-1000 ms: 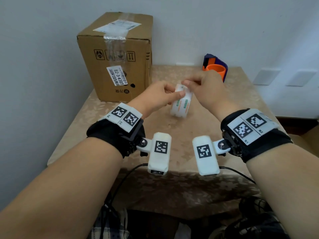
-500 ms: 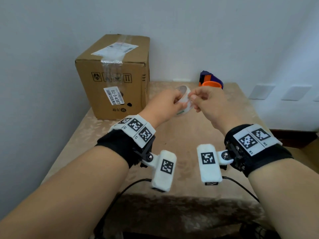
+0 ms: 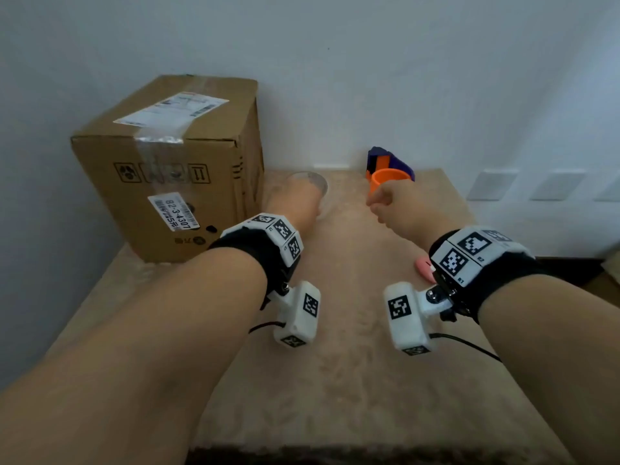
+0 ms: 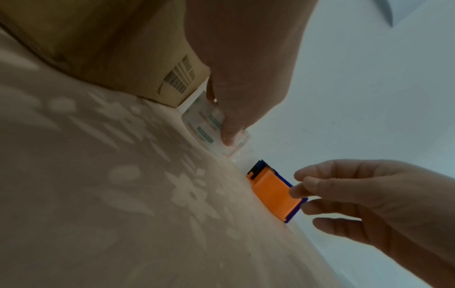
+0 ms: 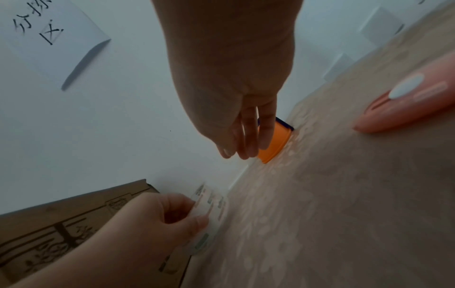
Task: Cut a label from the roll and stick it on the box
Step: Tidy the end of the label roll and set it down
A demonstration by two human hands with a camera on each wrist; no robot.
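Note:
The brown cardboard box [image 3: 167, 169] stands at the table's back left, against the wall. My left hand [image 3: 302, 199] grips the white label roll [image 3: 313, 181] just right of the box, low over the table. In the left wrist view my fingers curl round the roll [image 4: 204, 124]. My right hand [image 3: 379, 203] hovers apart from the roll, in front of the orange and blue dispenser [image 3: 391, 177]. Its fingers [image 5: 248, 148] hang loosely together next to the orange part [image 5: 273, 144], and I see nothing held in them.
A pink tool [image 3: 423, 268] lies on the table beside my right wrist, larger in the right wrist view [image 5: 406, 101]. The beige patterned tablecloth [image 3: 335, 364] covers the table. A wall stands right behind the box and dispenser.
My hands have parted. The right hand left the roll and moved right towards the orange dispenser. The left hand carried the roll back and down beside the box.

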